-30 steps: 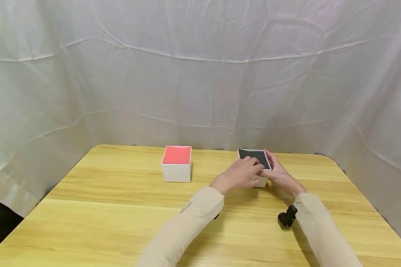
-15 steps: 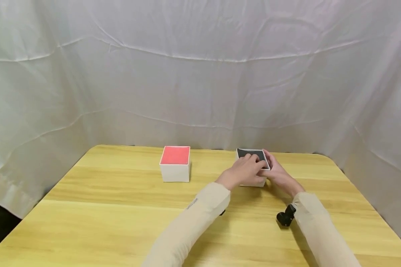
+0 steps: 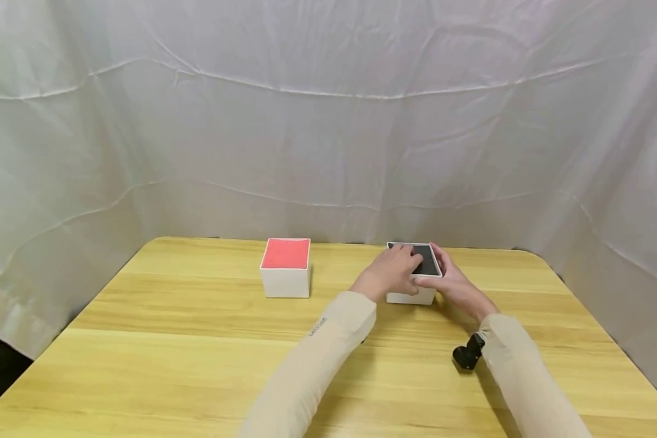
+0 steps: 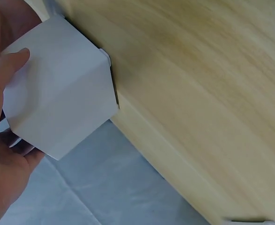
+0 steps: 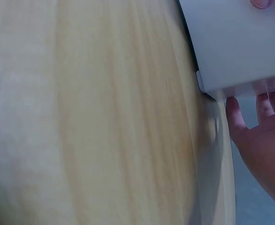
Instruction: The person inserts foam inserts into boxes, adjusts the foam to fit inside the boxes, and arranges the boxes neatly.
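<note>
1. My left hand (image 3: 395, 272) has slid further over the black box (image 3: 414, 274); its fingers now curl over the top.
2. My right hand (image 3: 453, 281) still grips the box's right side.
3. The box sits on the counter (image 3: 197, 340), clasped between both hands; the red box (image 3: 286, 267) stands well left.

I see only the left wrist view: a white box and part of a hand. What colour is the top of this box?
Observer: The black-topped box has a dark top inside a white rim, seen from the head view.
Operator: Is the other hand on it too?
Observer: Yes, the right hand holds its right side; the left hand lies over its top and left side.
Operator: Is there another box?
Observer: Yes, a red-topped box stands apart to the left on the wooden table.
</note>
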